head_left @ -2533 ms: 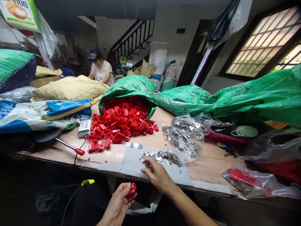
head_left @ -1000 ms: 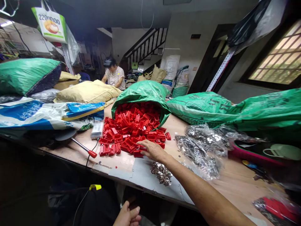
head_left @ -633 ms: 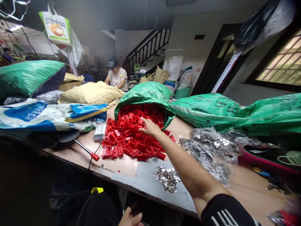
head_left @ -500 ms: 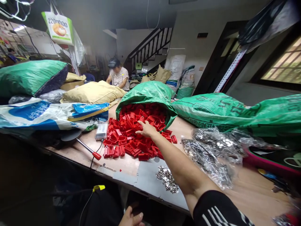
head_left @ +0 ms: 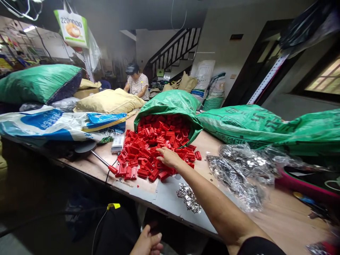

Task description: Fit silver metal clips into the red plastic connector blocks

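Many red clips [head_left: 156,141] under your right hand [head_left: 168,158], fingers spread; sign [head_left: 72,28] overhead starts "2200"; wood counter [head_left: 278,216], stairs [head_left: 175,46] in bkgd.

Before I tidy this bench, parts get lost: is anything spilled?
Small red plastic parts spill from the open green woven sack across the wooden table, under the right hand. A loose heap of shiny metal pieces lies near the front edge.

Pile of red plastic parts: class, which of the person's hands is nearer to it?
Right. The right hand rests palm down on the pile of red plastic parts. The left hand sits low, below the near edge of the table, well apart from the pile.
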Action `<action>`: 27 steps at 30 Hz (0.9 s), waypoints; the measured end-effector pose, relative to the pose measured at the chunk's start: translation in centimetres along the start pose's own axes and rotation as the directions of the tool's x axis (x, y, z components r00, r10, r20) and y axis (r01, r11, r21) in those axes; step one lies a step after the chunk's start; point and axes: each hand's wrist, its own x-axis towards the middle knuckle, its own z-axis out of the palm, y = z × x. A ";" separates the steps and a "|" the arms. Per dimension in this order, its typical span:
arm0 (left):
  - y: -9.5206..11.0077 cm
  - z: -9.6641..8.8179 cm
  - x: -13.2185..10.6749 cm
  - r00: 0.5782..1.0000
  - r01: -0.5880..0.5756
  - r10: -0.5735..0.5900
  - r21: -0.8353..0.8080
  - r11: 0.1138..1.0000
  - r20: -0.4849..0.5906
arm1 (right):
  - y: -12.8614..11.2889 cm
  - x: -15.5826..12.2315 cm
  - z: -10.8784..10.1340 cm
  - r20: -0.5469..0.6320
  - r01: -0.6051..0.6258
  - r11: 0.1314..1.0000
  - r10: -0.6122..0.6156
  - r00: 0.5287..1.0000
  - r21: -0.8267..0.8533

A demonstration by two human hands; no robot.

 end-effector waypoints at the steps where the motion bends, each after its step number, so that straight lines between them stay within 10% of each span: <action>1: 0.1 0.1 -0.2 1.000 0.003 -0.003 -0.008 1.000 0.000 | 0.0 -0.3 -0.1 -0.008 0.015 1.000 -0.015 1.000 0.004; 20: 5.5 3.2 -7.8 0.965 -0.227 0.209 0.104 0.968 0.159 | -1.7 -9.9 3.1 -0.175 -0.016 1.000 0.016 0.984 0.001; 27: 7.8 4.1 -10.9 0.864 -0.482 0.482 -0.039 0.875 0.143 | -5.4 -16.2 4.3 -0.246 0.121 0.893 -0.012 0.969 0.434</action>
